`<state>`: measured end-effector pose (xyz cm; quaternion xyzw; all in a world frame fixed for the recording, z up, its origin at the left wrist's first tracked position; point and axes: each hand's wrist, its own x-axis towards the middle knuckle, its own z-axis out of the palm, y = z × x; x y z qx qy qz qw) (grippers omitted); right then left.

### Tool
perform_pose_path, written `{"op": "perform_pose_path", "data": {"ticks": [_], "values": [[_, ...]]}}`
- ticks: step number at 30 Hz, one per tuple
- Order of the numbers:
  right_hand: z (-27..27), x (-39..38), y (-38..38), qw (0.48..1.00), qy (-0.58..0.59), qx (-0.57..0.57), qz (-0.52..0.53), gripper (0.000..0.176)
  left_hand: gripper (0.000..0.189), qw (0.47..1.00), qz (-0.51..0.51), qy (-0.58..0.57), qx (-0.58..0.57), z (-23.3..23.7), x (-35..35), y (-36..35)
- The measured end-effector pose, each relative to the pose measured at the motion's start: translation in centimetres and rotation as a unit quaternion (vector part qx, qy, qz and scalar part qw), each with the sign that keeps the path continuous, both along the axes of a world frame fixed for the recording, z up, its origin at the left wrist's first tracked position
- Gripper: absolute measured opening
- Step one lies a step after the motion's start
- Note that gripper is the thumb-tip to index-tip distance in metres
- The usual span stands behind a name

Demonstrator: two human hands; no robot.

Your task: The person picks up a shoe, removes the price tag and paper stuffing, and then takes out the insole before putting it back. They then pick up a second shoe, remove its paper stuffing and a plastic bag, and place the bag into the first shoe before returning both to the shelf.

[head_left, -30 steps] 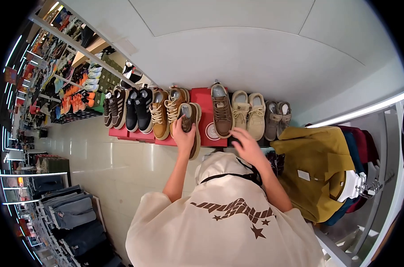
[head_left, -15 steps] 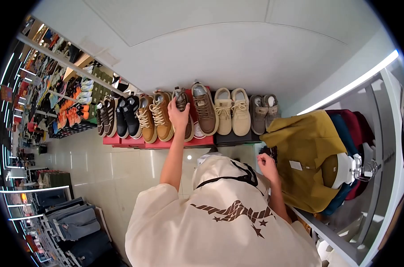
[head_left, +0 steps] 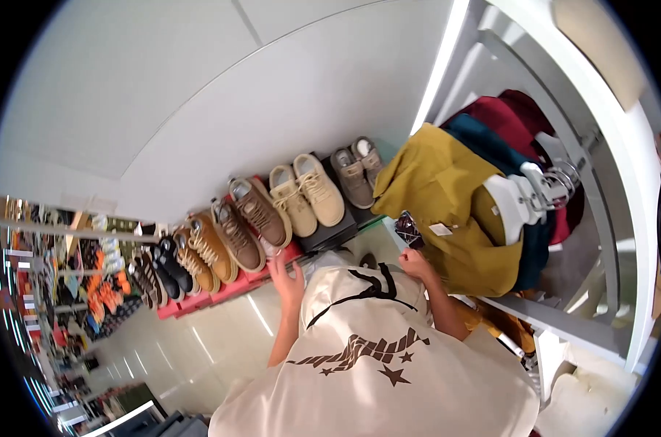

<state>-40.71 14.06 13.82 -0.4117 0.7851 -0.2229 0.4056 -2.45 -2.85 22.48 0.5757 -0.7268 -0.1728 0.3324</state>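
Note:
My left hand is raised in front of the shoe row, its fingers apart and nothing visible in them. Closest to it are a brown lace-up shoe and its mate, both standing toe outward on red shoe boxes. My right hand is closed beside a mustard shirt on the rack; what its fingers hold, if anything, is hidden. Just above that hand is a dark, shiny patterned item that I cannot identify.
Beige shoes and grey shoes stand to the right; tan shoes and black shoes to the left. A white wall rises behind. On the right, a grey metal rack holds white hangers.
My left hand has let go of the brown shoe and drawn back toward my body. The shoe stands beside its mate. The view has turned and tilted, bringing the clothes rack closer to centre.

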Motion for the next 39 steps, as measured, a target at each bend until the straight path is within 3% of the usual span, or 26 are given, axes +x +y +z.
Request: {"op": "perform_pose_path", "data": {"ticks": [2, 4, 6, 8, 10, 11, 12, 13, 14, 15, 17, 18, 19, 20, 21, 23, 24, 26, 27, 29, 32, 39], "values": [[-0.5, -0.8, 0.7, 0.999, 0.001, -0.020, -0.040, 0.033, 0.026, 0.985, -0.157, 0.064, 0.021, 0.8, -2.3, 0.1], [-2.5, -1.2, 1.9, 0.996, 0.016, -0.089, -0.026, 0.038, 0.015, 0.955, -0.241, 0.080, 0.151, 1.3, -5.1, 0.1], [-4.9, -1.3, 3.0, 0.994, 0.032, -0.091, -0.059, 0.044, 0.018, 0.919, -0.332, 0.037, 0.208, -0.7, -6.5, -1.9], [-7.0, -1.6, 4.3, 0.994, -0.056, -0.030, -0.088, 0.044, 0.021, 0.839, -0.446, -0.048, 0.307, -1.2, -8.7, -3.9], [-10.2, -1.3, 6.9, 0.982, -0.098, 0.006, -0.159, 0.049, 0.023, 0.830, -0.453, -0.099, 0.311, 0.1, -11.9, -5.8], [-12.4, -0.9, 8.8, 0.964, -0.140, 0.044, -0.221, 0.054, 0.024, 0.828, -0.467, -0.075, 0.302, -0.5, -13.3, -7.1], [-16.0, -0.8, 11.0, 0.967, -0.082, 0.079, -0.230, 0.059, 0.025, 0.826, -0.480, -0.051, 0.292, -1.3, -14.8, -8.4], [-21.7, -0.5, 14.1, 0.964, -0.024, 0.115, -0.237, 0.065, 0.029, 0.833, -0.479, -0.043, 0.273, -3.0, -16.2, -10.0], [-29.7, 1.5, 17.5, 0.967, 0.018, 0.090, -0.239, 0.055, 0.032, 0.839, -0.479, -0.036, 0.254, -4.6, -17.6, -11.9], [-28.6, 1.3, 21.8, 0.965, 0.017, 0.131, -0.225, 0.074, 0.034, 0.848, -0.469, -0.035, 0.246, -4.9, -19.2, -13.6], [-28.2, 4.1, 25.8, 0.987, 0.094, 0.129, -0.033, 0.075, 0.039, 0.861, -0.439, -0.043, 0.252, -6.3, -22.1, -17.2], [-26.8, 5.3, 26.1, 0.962, -0.027, 0.199, -0.184, 0.076, 0.042, 0.866, -0.420, -0.052, 0.265, -7.3, -23.6, -19.1], [-17.6, 7.0, 24.7, 0.896, -0.113, 0.250, -0.350, 0.077, 0.048, 0.887, -0.382, -0.072, 0.249, -7.7, -24.7, -20.3], [-11.9, 7.7, 24.1, 0.886, -0.101, 0.282, -0.353, 0.081, 0.054, 0.895, -0.363, -0.077, 0.246, -9.8, -25.6, -22.1], [-10.3, 10.1, 24.5, 0.887, -0.054, 0.177, -0.423, 0.031, 0.058, 0.901, -0.369, -0.108, 0.200, -11.0, -26.5, -23.6], [-9.9, 12.3, 25.4, 0.846, -0.123, 0.229, -0.465, 0.033, 0.062, 0.899, -0.382, -0.144, 0.159, -12.5, -27.0, -25.4], [-12.2, 13.9, 27.0, 0.815, -0.161, 0.245, -0.500, 0.035, 0.065, 0.901, -0.370, -0.147, 0.170, -13.0, -27.1, -26.0], [-15.4, 17.2, 28.8, 0.821, -0.088, 0.232, -0.514, 0.042, 0.068, 0.901, -0.367, -0.144, 0.181, -12.5, -28.8, -26.7], [-15.0, 18.9, 28.2, 0.821, -0.022, 0.186, -0.540, 0.047, 0.070, 0.901, -0.331, -0.198, 0.198, -11.3, -29.1, -26.5], [-13.9, 20.1, 27.6, 0.813, -0.041, 0.219, -0.537, 0.047, 0.067, 0.889, -0.276, -0.284, 0.230, -10.9, -29.5, -26.4], [-11.7, 20.6, 26.1, 0.805, -0.066, 0.262, -0.528, 0.048, 0.061, 0.880, -0.291, -0.315, 0.203, -9.8, -29.7, -25.7], [-8.1, 19.3, 23.9, 0.803, -0.079, 0.326, -0.493, 0.049, 0.048, 0.869, -0.335, -0.287, 0.222, -11.6, -28.9, -26.2]]}}
